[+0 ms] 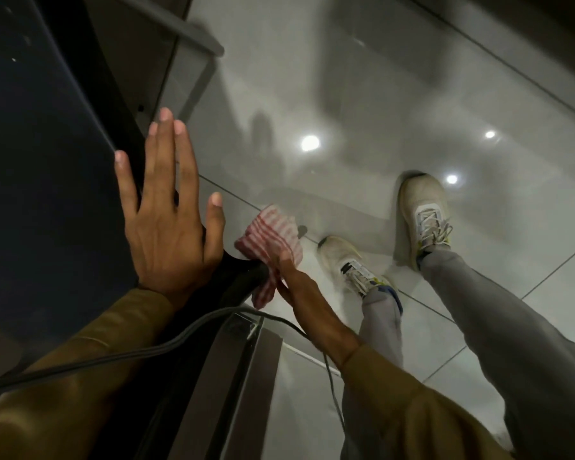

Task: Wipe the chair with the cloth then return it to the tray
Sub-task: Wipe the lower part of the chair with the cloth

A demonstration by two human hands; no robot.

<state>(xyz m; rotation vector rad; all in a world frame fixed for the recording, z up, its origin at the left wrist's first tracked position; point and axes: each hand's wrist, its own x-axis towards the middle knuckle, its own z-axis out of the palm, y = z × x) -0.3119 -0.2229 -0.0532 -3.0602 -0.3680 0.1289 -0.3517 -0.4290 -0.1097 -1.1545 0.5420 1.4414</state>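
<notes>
Nearest, a dark cable (113,355) crosses both sleeves. The left hand (166,220) lies flat and spread, grasping nothing, against the dark chair (47,161). Just beside it the right hand (289,277) has its fingers (284,257) clenched on the red-and-white striped cloth (273,234), bunched against a black part of the chair. The cloth looks soft, light and limp, so a gathered fistful should keep it from trailing. Beyond lie shoes on the glossy floor (346,94); no tray shows.
</notes>
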